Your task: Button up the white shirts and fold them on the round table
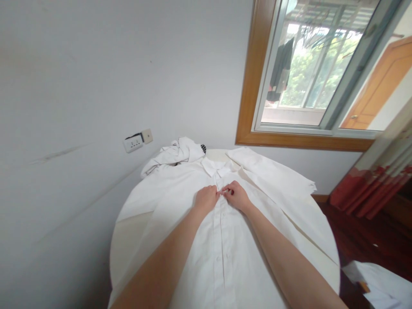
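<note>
A white button-up shirt (180, 214) lies spread face up on a round white table (120, 253), collar toward the wall. My left hand (206, 198) and my right hand (236, 195) meet at the button strip just below the collar (216, 166). Both hands are closed in a pinch on the shirt's front edges, fingertips almost touching. One sleeve (273, 171) lies stretched to the right.
A second white garment (175, 155) is bunched at the table's far edge by the wall. A wall socket (133, 143) sits to the left, a wood-framed window (309, 77) to the right. A red curtain (373, 189) and white cloth (380, 283) are at the right.
</note>
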The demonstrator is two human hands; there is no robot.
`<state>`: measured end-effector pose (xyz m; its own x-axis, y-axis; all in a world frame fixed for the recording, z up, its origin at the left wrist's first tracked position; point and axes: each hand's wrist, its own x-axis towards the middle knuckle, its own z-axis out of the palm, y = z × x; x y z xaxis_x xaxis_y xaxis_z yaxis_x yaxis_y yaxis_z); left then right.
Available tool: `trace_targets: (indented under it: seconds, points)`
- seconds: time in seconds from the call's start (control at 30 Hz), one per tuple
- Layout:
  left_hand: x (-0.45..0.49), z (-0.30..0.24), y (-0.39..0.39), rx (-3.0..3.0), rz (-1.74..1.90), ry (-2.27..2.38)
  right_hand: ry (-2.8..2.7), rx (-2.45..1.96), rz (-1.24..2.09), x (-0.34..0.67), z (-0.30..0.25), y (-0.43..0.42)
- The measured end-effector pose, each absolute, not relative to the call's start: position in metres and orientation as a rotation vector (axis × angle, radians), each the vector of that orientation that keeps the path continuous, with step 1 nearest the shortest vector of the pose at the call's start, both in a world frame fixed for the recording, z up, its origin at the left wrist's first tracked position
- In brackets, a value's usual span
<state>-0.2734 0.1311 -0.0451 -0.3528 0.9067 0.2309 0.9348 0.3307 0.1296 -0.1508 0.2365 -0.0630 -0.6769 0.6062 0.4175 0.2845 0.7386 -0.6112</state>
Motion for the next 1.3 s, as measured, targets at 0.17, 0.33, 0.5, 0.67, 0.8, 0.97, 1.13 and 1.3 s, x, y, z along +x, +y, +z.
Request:
trace_targets:
  seconds: [0.17, 0.33, 0.5, 0.67, 0.8, 0.97, 1.13, 1.3]
  points:
    - [-0.281, -0.049, 0.132, -1.732, -0.498, -2.46, -2.374, -0.608, 0.643, -0.148, -0.062, 0.232]
    - [-0.285, -0.046, 0.132, -1.703, -0.686, -2.48, -2.411, -0.56, 0.618, -0.146, -0.064, 0.236]
    - [-0.285, -0.046, 0.131, -1.674, -0.682, -2.494, -2.44, -0.519, 0.643, -0.143, -0.061, 0.237]
    - [-0.285, -0.046, 0.131, -1.691, -0.609, -2.467, -2.571, -0.451, 0.392, -0.142, -0.053, 0.229]
    - [-0.285, -0.046, 0.13, -1.689, -0.571, -2.479, -2.625, -0.466, 0.211, -0.145, -0.052, 0.225]
    - [-0.285, -0.044, 0.129, -1.699, -0.546, -2.509, -2.504, -0.522, 0.407, -0.143, -0.055, 0.227]
    - [-0.284, -0.044, 0.129, -1.686, -0.549, -2.52, -2.437, -0.573, 0.603, -0.144, -0.053, 0.224]
    - [-0.282, -0.046, 0.129, -1.695, -0.518, -2.472, -2.54, -0.685, 0.369, -0.151, -0.047, 0.213]
